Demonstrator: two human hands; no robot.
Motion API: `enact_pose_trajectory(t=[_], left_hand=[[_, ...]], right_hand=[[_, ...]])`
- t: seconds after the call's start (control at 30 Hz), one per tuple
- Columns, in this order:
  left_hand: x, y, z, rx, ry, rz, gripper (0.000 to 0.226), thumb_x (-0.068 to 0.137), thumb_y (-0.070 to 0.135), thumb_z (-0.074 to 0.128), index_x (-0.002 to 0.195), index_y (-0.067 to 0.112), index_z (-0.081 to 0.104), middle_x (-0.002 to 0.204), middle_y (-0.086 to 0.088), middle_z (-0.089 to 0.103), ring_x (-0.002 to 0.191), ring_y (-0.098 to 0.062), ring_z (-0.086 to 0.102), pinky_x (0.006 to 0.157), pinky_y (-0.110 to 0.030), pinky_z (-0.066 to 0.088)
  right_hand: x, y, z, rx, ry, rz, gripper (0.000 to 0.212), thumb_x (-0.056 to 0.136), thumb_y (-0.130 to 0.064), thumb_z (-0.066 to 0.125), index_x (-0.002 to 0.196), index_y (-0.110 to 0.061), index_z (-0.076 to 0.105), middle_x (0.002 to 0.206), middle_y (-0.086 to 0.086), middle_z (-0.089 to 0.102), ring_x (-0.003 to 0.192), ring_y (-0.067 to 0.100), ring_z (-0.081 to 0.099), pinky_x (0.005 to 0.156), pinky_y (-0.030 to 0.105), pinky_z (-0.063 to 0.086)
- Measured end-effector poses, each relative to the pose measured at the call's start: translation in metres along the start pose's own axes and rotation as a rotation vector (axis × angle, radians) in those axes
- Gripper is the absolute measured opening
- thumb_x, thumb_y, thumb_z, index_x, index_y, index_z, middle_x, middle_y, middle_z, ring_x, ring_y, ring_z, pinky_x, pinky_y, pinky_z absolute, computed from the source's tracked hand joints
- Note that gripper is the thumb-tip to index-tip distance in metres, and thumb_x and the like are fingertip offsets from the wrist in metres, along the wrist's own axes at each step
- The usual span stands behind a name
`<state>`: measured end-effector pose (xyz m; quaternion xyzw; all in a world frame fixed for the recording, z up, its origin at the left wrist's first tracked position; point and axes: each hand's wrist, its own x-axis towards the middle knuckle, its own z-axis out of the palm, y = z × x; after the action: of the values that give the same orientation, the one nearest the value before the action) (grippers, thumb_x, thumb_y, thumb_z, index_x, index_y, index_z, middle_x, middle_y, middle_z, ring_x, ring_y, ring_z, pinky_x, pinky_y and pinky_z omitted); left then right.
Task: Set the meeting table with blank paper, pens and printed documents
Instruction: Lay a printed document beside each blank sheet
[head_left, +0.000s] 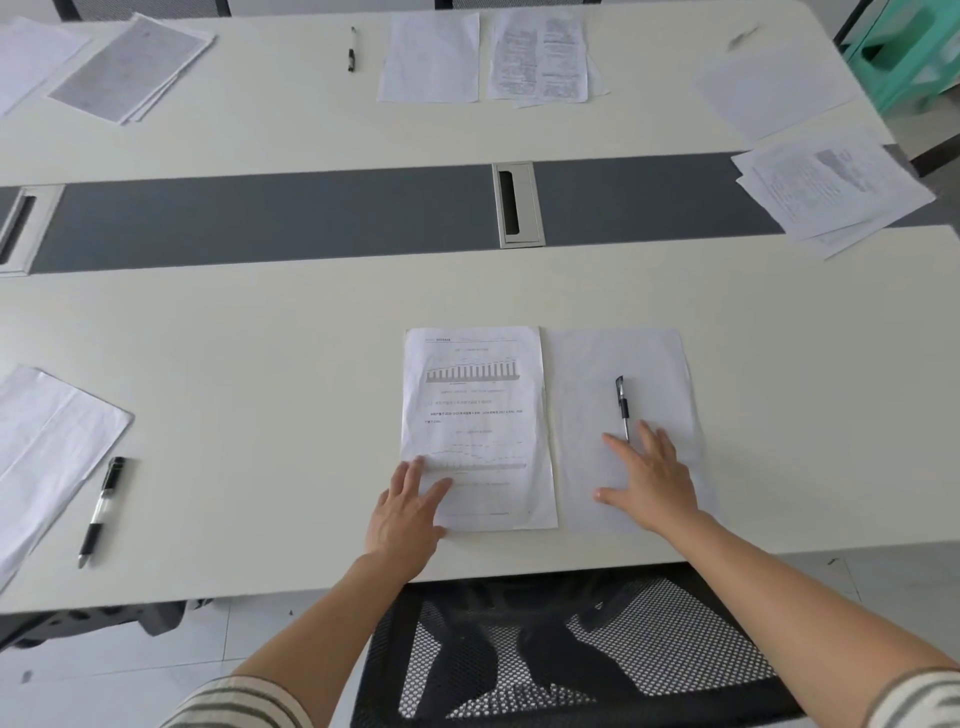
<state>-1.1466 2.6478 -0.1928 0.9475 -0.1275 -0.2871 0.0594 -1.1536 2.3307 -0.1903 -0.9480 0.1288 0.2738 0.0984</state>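
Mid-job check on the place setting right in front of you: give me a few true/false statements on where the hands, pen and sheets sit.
1. The pen lies on the blank sheet. True.
2. The printed document lies right of the blank sheet. False: it lies to its left.
3. The left hand rests flat on the printed document's lower left corner. True.
4. The right hand is gripping the pen. False: it lies open on the blank sheet, fingertips near the pen's tip.
5. The two sheets are stacked. False: they lie side by side.

Three pens were on the table: near (623, 408), left (101, 511), far (352, 49). Printed documents numbered four stacks, possibly: (475, 415), (540, 54), (831, 189), (132, 65). Blank sheets showed at about five spots; two hands.
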Motion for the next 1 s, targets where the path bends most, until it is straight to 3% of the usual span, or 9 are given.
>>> enact_pose_trajectory(t=[0.1,0.17,0.23,0.3,0.37,0.47,0.7,0.87,1.0], left_hand=[[-0.004,0.000,-0.006,0.018,0.013,-0.002,0.065,0.092,0.040,0.056,0.149,0.031,0.024,0.162,-0.009,-0.004,0.150,-0.030,-0.002,0.120,-0.040,0.018],[-0.009,0.001,-0.014,-0.014,0.070,0.003,0.061,0.094,0.040,0.052,0.148,0.029,0.027,0.162,-0.009,0.001,0.150,-0.029,0.001,0.119,-0.040,0.018],[-0.016,0.001,-0.027,-0.148,0.138,0.017,0.052,0.095,0.036,0.051,0.144,0.026,0.038,0.157,-0.007,0.027,0.145,-0.026,0.024,0.114,-0.037,0.029],[-0.026,0.000,-0.041,-0.346,0.187,0.001,0.040,0.094,0.032,0.053,0.133,0.022,0.053,0.130,-0.001,0.059,0.120,-0.018,0.054,0.098,-0.033,0.046],[-0.042,-0.003,-0.052,-0.520,0.237,-0.019,0.030,0.092,0.028,0.057,0.121,0.020,0.063,0.100,0.005,0.070,0.093,-0.012,0.065,0.083,-0.031,0.053],[-0.077,-0.008,-0.058,-0.652,0.306,-0.026,0.022,0.090,0.023,0.061,0.111,0.020,0.067,0.084,0.010,0.069,0.080,-0.004,0.065,0.074,-0.022,0.052],[-0.187,-0.015,-0.038,-0.919,0.419,-0.122,0.019,0.088,0.012,0.064,0.090,0.031,0.067,0.071,0.011,0.072,0.072,-0.002,0.066,0.064,-0.011,0.050],[-0.273,-0.019,-0.001,-1.194,0.532,-0.366,0.015,0.086,0.008,0.068,0.090,0.022,0.071,0.079,0.003,0.075,0.070,-0.013,0.071,0.067,-0.032,0.055],[-0.339,-0.016,0.035,-1.417,0.683,-0.584,0.011,0.080,0.015,0.074,0.090,0.013,0.072,0.077,-0.011,0.075,0.068,-0.021,0.072,0.063,-0.033,0.054]], right_hand=[[-0.008,-0.002,-0.004,0.027,0.024,-0.013,0.079,0.081,-0.056,0.065,0.149,-0.035,0.030,0.164,0.009,0.007,0.150,0.031,0.004,0.113,0.045,0.030],[-0.020,-0.005,-0.011,0.095,0.111,-0.044,0.065,0.087,-0.048,0.062,0.145,-0.029,0.040,0.159,0.007,0.026,0.147,0.027,0.023,0.109,0.042,0.035],[-0.039,-0.011,-0.022,0.222,0.231,-0.092,0.047,0.091,-0.036,0.062,0.135,-0.022,0.054,0.140,0.002,0.054,0.127,0.019,0.051,0.096,0.036,0.047],[-0.065,-0.019,-0.032,0.332,0.320,-0.136,0.032,0.091,-0.027,0.064,0.121,-0.017,0.066,0.114,-0.002,0.070,0.099,0.010,0.065,0.085,0.032,0.053],[-0.094,-0.027,-0.036,0.364,0.346,-0.174,0.026,0.090,-0.024,0.066,0.114,-0.016,0.070,0.099,-0.006,0.074,0.084,0.004,0.065,0.081,0.030,0.056],[-0.133,-0.038,-0.030,0.403,0.328,-0.210,0.024,0.090,-0.025,0.066,0.113,-0.018,0.071,0.095,-0.010,0.073,0.083,0.003,0.066,0.079,0.026,0.056],[-0.201,-0.059,-0.013,0.647,0.260,-0.255,0.018,0.086,-0.019,0.072,0.094,-0.035,0.070,0.077,-0.012,0.072,0.078,-0.003,0.063,0.067,0.012,0.052],[-0.231,-0.078,-0.008,0.703,0.160,-0.417,0.027,0.081,-0.012,0.076,0.083,-0.038,0.071,0.076,-0.018,0.072,0.073,0.006,0.066,0.064,0.018,0.052],[-0.241,-0.109,-0.002,0.700,0.000,-0.553,0.017,0.082,-0.013,0.075,0.088,-0.030,0.074,0.077,-0.014,0.074,0.068,0.009,0.067,0.065,0.021,0.054]])
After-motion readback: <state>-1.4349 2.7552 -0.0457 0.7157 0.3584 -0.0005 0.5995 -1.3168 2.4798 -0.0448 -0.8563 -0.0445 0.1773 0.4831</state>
